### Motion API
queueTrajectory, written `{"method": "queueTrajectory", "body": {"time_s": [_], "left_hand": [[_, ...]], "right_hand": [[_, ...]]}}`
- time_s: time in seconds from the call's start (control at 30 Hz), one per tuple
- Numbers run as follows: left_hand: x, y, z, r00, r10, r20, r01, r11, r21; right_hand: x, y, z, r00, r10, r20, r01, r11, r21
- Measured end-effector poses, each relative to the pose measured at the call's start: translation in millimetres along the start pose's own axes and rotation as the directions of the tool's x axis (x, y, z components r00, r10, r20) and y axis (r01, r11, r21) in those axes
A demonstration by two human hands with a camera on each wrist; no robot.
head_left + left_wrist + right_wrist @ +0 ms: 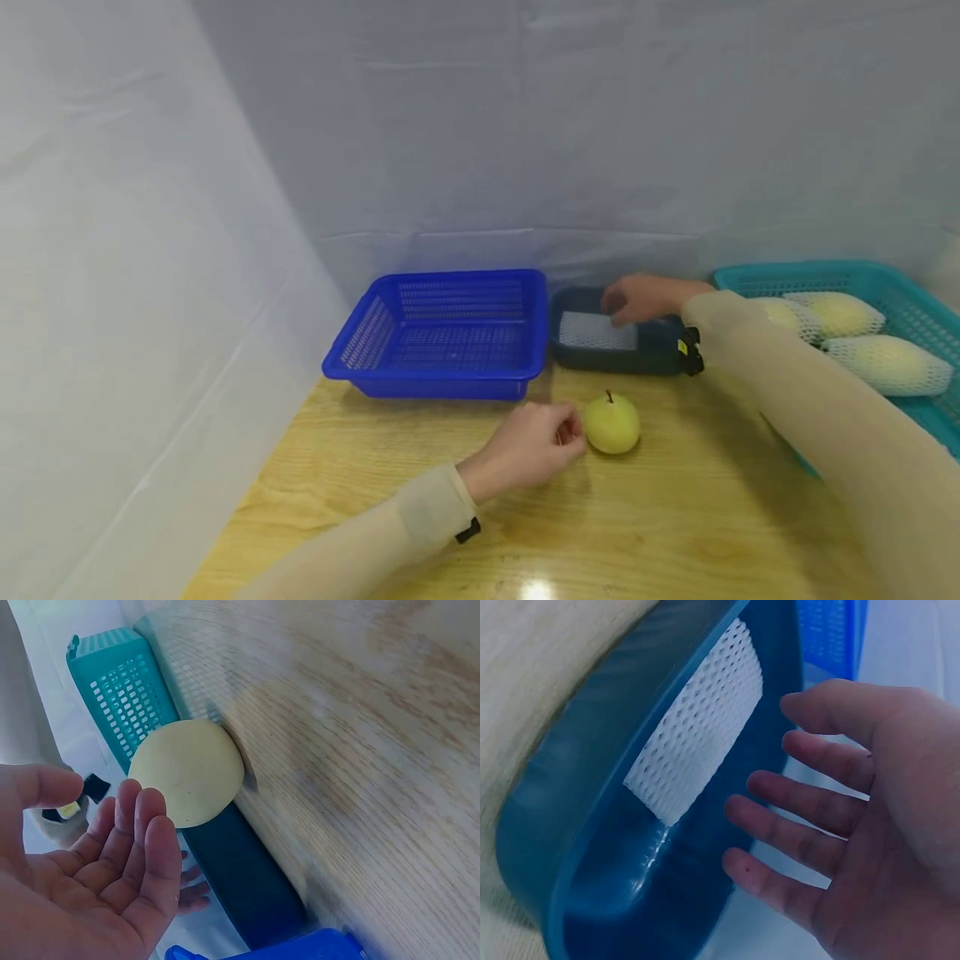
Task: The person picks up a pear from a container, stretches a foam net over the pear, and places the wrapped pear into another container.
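Note:
A bare yellow-green pear (612, 424) with a dark stem stands on the wooden table. Just left of it is my left hand (531, 446), its fingers loosely bent with nothing in them; the left wrist view shows the palm (105, 892) bare beside the pear (187, 772). My right hand (643, 297) hovers over the dark teal tub (652, 360), fingers spread and holding nothing. Inside that tub lies a flattened white foam net sleeve (705, 720), apart from the fingertips (742, 862).
A blue basket (435, 387) with nothing in it stands left of the tub. At the right, a turquoise basket (795, 273) holds several pears (888, 364) in white foam nets. White sheeting (525, 125) hangs behind and at the left.

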State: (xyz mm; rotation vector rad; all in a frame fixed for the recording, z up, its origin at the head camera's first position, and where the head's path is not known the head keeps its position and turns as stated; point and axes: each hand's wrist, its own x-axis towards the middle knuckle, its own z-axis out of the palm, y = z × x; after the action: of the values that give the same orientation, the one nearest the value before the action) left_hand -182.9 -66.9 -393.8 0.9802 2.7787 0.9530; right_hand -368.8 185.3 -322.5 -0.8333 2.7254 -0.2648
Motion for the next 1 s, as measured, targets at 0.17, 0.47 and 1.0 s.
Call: {"method": "queueTrajectory", "body": {"time_s": [0.17, 0.47, 1.0], "left_hand": [[-3.9, 4.2, 0.8, 1.000, -0.005, 0.010, 0.005, 1.000, 0.005], [-6.7, 10.7, -0.3, 1.000, -0.013, 0.016, 0.013, 1.000, 0.022], [-7.7, 15.0, 2.6, 1.000, -0.005, 0.021, 0.005, 1.000, 0.023]], "right_hand": [[9, 2, 3, 0.996, 0.046, 0.080, -0.042, 0.998, -0.053], [19, 9, 3, 0.979, 0.164, 0.121, -0.152, 0.984, -0.096], [6, 17, 16, 0.977, 0.177, 0.122, -0.168, 0.983, -0.076]]}}
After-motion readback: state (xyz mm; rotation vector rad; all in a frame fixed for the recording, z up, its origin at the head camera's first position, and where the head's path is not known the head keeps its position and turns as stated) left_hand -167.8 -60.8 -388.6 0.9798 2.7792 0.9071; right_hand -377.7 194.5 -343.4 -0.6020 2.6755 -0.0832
